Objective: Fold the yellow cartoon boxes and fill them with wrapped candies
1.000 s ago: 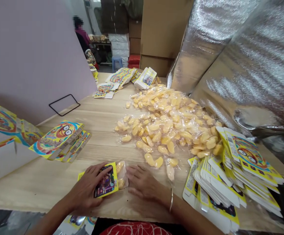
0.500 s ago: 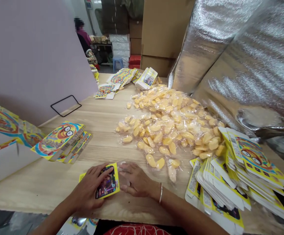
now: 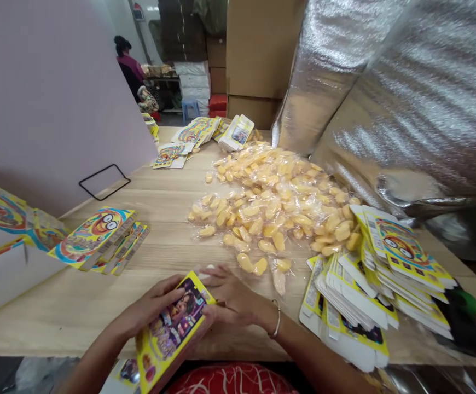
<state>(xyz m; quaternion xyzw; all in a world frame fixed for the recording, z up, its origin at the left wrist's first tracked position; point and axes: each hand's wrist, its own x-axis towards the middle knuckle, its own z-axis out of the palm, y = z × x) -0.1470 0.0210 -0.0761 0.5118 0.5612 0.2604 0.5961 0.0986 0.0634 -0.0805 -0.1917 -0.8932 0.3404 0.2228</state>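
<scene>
A yellow printed box (image 3: 176, 328) is tilted between my two hands near the table's front edge. My left hand (image 3: 156, 306) is closed on its left side, with the thumb on the printed face. At the box's upper right edge, my right hand (image 3: 230, 295) has its thumb against the side, fingers bent over the far end. Something pale shows by those fingertips, too small to make out. Beyond the hands lies a heap of clear packets with yellow pieces (image 3: 279, 202). Flat yellow cartons (image 3: 357, 290) are stacked to the right of my right hand.
Finished-looking boxes (image 3: 98, 235) lie at the left beside a white open carton (image 3: 12, 273). A black wire frame (image 3: 104, 182) stands behind them. More cartons (image 3: 197, 131) lie at the table's far end. Silver wrapped bulk (image 3: 418, 109) borders the right. A person (image 3: 131, 71) sits in the background.
The box has turned and come nearer to me, showing more of its printed face. My right hand has moved onto its edge. The whole view has shifted slightly.
</scene>
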